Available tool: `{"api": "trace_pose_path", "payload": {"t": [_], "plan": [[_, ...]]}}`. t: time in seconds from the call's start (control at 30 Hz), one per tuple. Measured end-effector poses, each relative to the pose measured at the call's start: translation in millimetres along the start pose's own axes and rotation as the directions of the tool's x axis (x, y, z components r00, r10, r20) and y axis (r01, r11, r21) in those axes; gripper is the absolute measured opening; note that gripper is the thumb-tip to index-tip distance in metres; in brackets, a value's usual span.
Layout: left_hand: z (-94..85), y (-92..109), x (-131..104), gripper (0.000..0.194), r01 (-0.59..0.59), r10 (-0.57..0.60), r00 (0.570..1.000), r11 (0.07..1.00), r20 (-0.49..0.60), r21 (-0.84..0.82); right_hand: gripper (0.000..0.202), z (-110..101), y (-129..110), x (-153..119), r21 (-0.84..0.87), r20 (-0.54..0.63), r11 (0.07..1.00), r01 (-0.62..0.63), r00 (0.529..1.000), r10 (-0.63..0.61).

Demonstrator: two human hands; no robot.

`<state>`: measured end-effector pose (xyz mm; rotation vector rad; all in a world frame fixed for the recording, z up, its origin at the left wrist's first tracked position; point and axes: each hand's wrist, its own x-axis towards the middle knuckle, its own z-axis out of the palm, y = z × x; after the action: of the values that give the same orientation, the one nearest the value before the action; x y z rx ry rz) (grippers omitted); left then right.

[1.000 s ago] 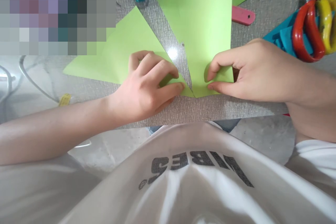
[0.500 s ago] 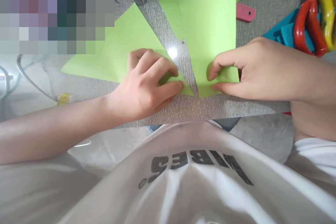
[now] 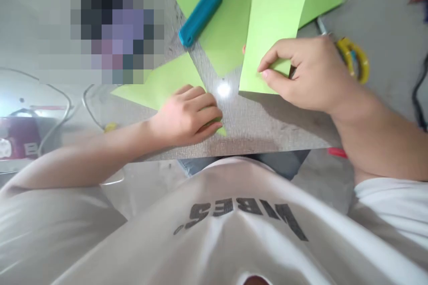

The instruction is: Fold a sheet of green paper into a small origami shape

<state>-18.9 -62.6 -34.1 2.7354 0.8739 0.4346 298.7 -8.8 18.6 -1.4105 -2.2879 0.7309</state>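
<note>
My right hand (image 3: 304,71) pinches the lower part of a long light-green paper strip (image 3: 274,22), raised off the table so that it casts a shadow. Under my left hand (image 3: 190,116) lies a pointed piece of green paper (image 3: 170,80); my fingers are curled closed over its near end, and its tip shows past my thumb. Beyond my hands, a blue utility knife (image 3: 202,13) with some blade showing rests on another green sheet (image 3: 227,40).
Yellow-handled scissors (image 3: 354,60) lie behind my right wrist, partly hidden. More green paper (image 3: 321,0) is at the back. A cable (image 3: 88,102) and a purplish box (image 3: 25,136) are at the left. The table's front edge (image 3: 254,152) runs near my body. The upper left is pixelated.
My right hand has lifted the green strip up and away from the table, apart from the pointed piece. My left hand's fingers have curled tighter. The view has shifted, showing the whole knife.
</note>
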Motion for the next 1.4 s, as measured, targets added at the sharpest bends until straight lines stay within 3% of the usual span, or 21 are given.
{"api": "trace_pose_path", "payload": {"t": [0.13,0.23,0.37,0.43,0.53,0.57,0.67,0.8,0.97,1.2,1.3,1.4], "plan": [[1.6,-6,10,0.035,0.139,-0.14,0.99,0.982,-0.006,-0.129,0.007,-11,26,16,-0.078,-0.2,0.996,-0.032,0.98,0.016],[-2.8,-4,21,0.031,0.326,-0.332,0.943,0.924,0.006,-0.2,0.008,-20,43,28,-0.103,-0.35,0.995,-0.018,0.937,-0.02],[-16.8,4,60,0.027,0.486,-0.494,0.869,0.863,-0.027,-0.141,0.019,-23,53,35,-0.092,-0.35,0.995,-0.04,0.937,0.005],[-21.3,3,89,0.038,0.481,-0.481,0.876,0.876,-0.009,-0.034,0.022,-24,53,37,-0.102,-0.345,0.993,-0.058,0.939,0.02],[-22.2,-5,128,0.074,0.366,-0.378,0.926,0.911,0.028,0.189,0.023,-27,55,39,-0.119,-0.372,0.99,-0.078,0.928,0.029],[-21.7,-8,138,0.076,0.335,-0.366,0.926,0.91,0.095,0.243,0.023,-29,56,41,-0.123,-0.394,0.989,-0.079,0.919,0.025],[-19.7,-18,153,0.05,0.319,-0.412,0.887,0.872,0.208,0.371,0.025,-34,63,46,-0.132,-0.459,0.988,-0.074,0.888,0.005],[-14.7,-28,157,0.035,0.26,-0.368,0.912,0.859,0.179,0.44,0.025,-37,71,50,-0.143,-0.493,0.986,-0.087,0.87,0.005],[-0.9,-40,154,0.039,0.172,-0.255,0.96,0.866,0.119,0.47,0.027,-42,72,49,-0.185,-0.46,0.969,-0.166,0.886,0.064],[11.7,-63,145,0.027,0.21,-0.219,0.975,0.89,-0.023,0.405,0.028,-86,77,42,-0.246,-0.453,0.892,-0.379,0.858,0.24],[13.9,-59,147,0.027,0.245,-0.227,0.97,0.905,-0.092,0.348,0.028,-95,80,38,-0.328,-0.39,0.81,-0.486,0.851,0.352],[16.1,-47,152,0.033,0.257,-0.23,0.965,0.929,-0.127,0.267,0.046,-86,87,39,-0.403,-0.391,0.749,-0.526,0.839,0.379]]}}
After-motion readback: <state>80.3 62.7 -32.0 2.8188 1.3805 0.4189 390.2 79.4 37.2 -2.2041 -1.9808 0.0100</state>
